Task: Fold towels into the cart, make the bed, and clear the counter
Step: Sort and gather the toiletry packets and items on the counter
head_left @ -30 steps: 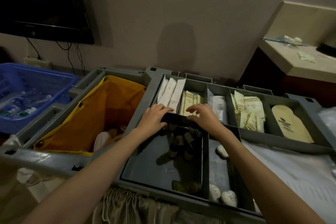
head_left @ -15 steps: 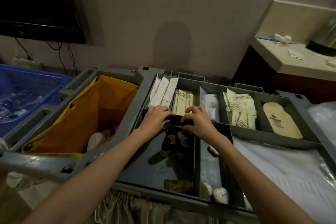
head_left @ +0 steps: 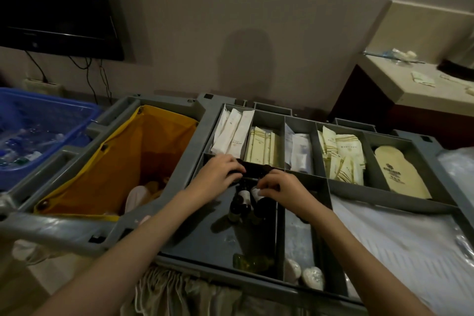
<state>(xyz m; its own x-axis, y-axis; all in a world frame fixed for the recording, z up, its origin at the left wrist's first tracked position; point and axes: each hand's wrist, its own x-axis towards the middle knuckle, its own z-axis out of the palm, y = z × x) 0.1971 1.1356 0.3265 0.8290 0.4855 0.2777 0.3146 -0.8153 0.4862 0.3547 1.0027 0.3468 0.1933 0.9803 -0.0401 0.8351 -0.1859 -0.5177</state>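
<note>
- The grey cart [head_left: 164,161] holds the small dark bottles [head_left: 243,200] in its large near tray, lying lengthwise, caps toward the far wall.
- Since a moment ago, both hands have drawn closer together.
- Left hand [head_left: 218,174] and right hand [head_left: 279,187] curl their fingers round bottle tops.

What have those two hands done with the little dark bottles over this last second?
Both hands stayed at the far end of the bottle compartment. The right hand drew back slightly toward the person and its fingers now curl over the tops of the small dark bottles, gathering them closer together. The left hand barely shifted, its fingers bent over the dark divider. The sachets and yellow bag stayed as they were.
</note>
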